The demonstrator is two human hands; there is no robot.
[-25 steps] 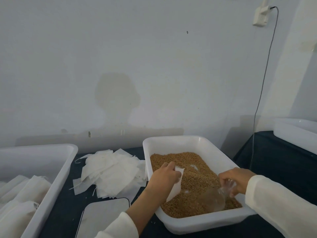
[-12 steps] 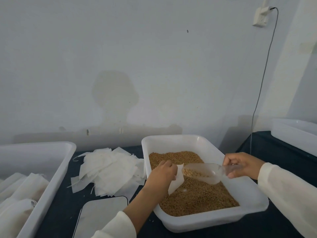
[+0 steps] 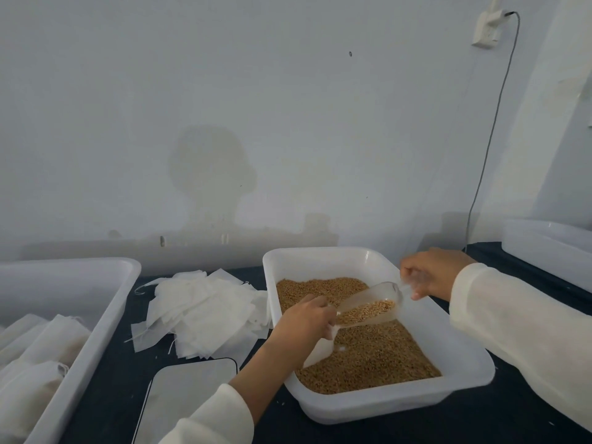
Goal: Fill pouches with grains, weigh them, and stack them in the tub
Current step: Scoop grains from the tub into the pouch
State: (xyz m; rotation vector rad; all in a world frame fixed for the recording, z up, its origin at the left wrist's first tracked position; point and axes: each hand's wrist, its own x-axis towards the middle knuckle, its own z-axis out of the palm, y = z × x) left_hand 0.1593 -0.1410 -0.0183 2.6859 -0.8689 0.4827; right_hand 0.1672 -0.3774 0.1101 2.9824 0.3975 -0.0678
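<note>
The left hand (image 3: 306,322) hides most of the pouch (image 3: 320,349); the scale (image 3: 189,398) runs off the bottom edge.

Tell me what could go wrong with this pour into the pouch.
The scoop is tilted at the small pouch that the left hand pinches open, so grains could miss the mouth, though they would likely fall back into the grain tub. The right hand grips only the handle end, so the scoop may wobble.

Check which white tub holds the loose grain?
The middle tub, under both hands. The left tub holds filled pouches; the far-right tub's inside is hidden.
</note>
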